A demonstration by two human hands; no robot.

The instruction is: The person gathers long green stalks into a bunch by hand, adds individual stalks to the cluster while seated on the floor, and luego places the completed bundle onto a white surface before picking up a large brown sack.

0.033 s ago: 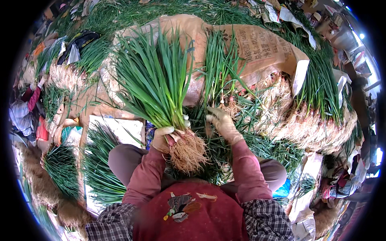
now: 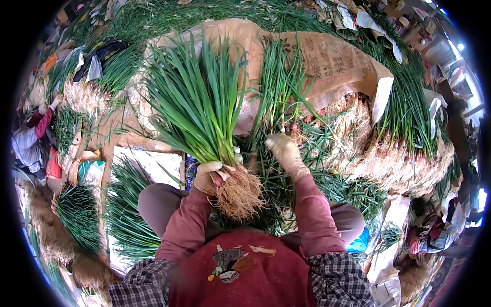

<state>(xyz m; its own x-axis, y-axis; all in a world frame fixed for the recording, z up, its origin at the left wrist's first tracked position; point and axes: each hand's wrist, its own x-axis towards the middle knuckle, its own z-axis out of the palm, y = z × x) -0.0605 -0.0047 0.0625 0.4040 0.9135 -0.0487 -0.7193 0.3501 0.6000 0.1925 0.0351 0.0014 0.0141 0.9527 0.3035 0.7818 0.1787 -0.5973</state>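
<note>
A thick bunch of spring onions (image 2: 207,107) is held in my gloved left hand (image 2: 205,176), which is wrapped round it just above the roots. Its green leaves fan away from me, and its pale roots (image 2: 238,194) hang toward my lap. My gloved right hand (image 2: 285,152) is to the right of the bunch, back upward, just below a few loose spring onions (image 2: 276,87) lying on a brown sack (image 2: 332,59). Its fingers point down and are mostly hidden, so whether they touch a stalk cannot be seen.
Rooted spring onions (image 2: 404,128) lie heaped at the right. Leaf trimmings (image 2: 342,184) cover the ground by my right knee. At my left, more spring onions (image 2: 128,210) lie on a white sheet (image 2: 158,161). Another person (image 2: 33,138) works at the far left.
My right hand has shifted slightly to the right, and its fingers, stretched out before, are now turned down out of sight. The left hand and its bunch have stayed in place.
</note>
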